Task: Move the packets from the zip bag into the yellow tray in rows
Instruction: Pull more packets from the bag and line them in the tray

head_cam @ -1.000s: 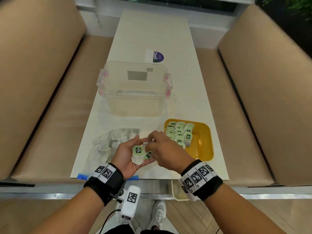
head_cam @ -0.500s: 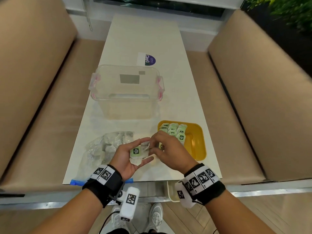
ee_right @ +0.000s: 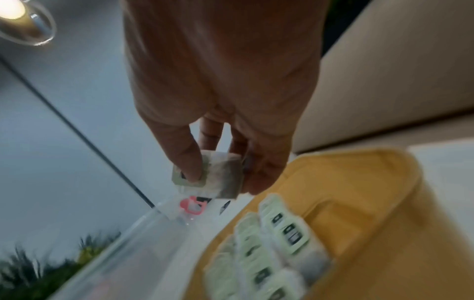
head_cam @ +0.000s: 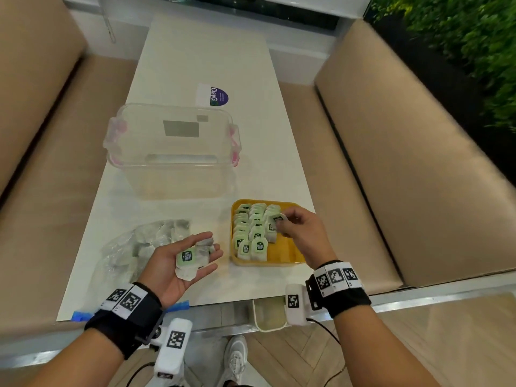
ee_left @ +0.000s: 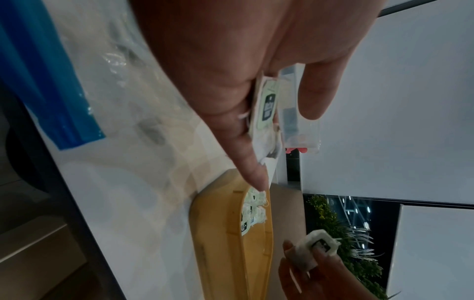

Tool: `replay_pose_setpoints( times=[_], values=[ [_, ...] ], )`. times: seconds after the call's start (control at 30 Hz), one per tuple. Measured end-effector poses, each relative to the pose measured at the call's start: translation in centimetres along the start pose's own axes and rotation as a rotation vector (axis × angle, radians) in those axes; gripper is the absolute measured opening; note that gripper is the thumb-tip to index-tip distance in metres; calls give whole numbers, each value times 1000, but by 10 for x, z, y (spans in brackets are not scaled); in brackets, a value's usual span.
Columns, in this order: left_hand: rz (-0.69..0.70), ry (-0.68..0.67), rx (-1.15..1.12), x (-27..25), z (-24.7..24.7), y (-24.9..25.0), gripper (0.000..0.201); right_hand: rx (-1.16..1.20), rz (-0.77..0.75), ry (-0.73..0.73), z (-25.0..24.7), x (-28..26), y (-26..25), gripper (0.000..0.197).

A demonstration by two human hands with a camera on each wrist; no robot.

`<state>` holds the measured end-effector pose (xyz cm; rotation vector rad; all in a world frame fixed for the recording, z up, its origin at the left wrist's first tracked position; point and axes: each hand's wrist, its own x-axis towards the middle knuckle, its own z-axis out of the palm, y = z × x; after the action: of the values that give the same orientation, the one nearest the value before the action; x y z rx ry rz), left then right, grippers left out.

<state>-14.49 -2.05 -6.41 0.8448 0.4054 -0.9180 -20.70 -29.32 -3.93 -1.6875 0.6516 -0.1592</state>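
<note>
My left hand (head_cam: 208, 251) lies palm up over the table's front part, fingers nearly straight, carrying a few green-labelled packets (head_cam: 190, 258) on the palm. The left wrist view shows these packets (ee_left: 268, 105) edge-on, with the thumb held apart from them. My right hand (head_cam: 281, 222) pinches one packet (head_cam: 277, 218) between thumb and fingers just above the yellow tray (head_cam: 290, 262). Inside the tray, several packets (head_cam: 251, 233) stand in three rows on its left side. The zip bag (head_cam: 131, 247) with more packets lies left of my left hand.
A clear empty plastic box (head_cam: 170, 152) with pink clips stands behind the bag and tray. The bag's blue zip edge (head_cam: 81, 315) hangs at the table's front edge. Beige benches flank the table. The tray's right part (ee_right: 359, 182) is bare.
My right hand has left the left palm and carried one packet right, over the tray. The left hand has spread flatter with the other packets. The head view has shifted.
</note>
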Motion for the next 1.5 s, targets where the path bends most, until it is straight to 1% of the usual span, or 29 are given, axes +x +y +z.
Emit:
replay_pose_setpoints(
  times=[0.1,0.17,0.27,0.43,0.53,0.63,0.73,0.83,0.87,0.93,0.97,1.1,1.17,1.27,1.37,1.4,1.5],
  values=[
    [2,18,17,-1,1,0,48,-165,-43,37,-8,5,5,11],
    [5,24,27,-3,1,0,47,-219,-29,64,-10,7,7,12],
    [8,38,38,-3,1,-1,47,-281,7,82,-12,15,14,18],
    [14,58,48,-5,-4,-3,48,-445,96,14,-11,24,22,16],
    [11,60,66,-6,-5,-5,52,-585,119,-7,-6,28,22,20],
    [11,56,72,-7,-5,-6,54,-679,132,-26,0,31,25,20],
    [18,54,78,-9,-5,-6,54,-655,186,-33,6,34,27,19],
    [13,39,86,-10,-5,-7,65,-656,201,-20,9,34,29,13],
    [12,40,81,-10,-5,-8,62,-655,208,-1,10,35,30,14],
    [7,43,63,-9,-5,-9,50,-662,232,30,11,36,33,24],
    [3,43,56,-8,-4,-10,48,-668,245,31,12,37,34,31],
    [-3,34,69,-5,3,-12,48,-714,263,11,18,38,38,50],
    [-4,31,68,-3,6,-12,47,-768,261,4,21,37,40,54],
    [-6,26,63,2,10,-12,45,-827,263,1,24,38,40,48],
    [-17,30,51,6,13,-14,44,-835,276,2,25,37,40,26],
    [-21,32,48,7,13,-15,44,-829,280,12,25,38,42,21],
    [-37,26,50,9,16,-18,45,-816,299,61,25,39,45,33]
  ],
)
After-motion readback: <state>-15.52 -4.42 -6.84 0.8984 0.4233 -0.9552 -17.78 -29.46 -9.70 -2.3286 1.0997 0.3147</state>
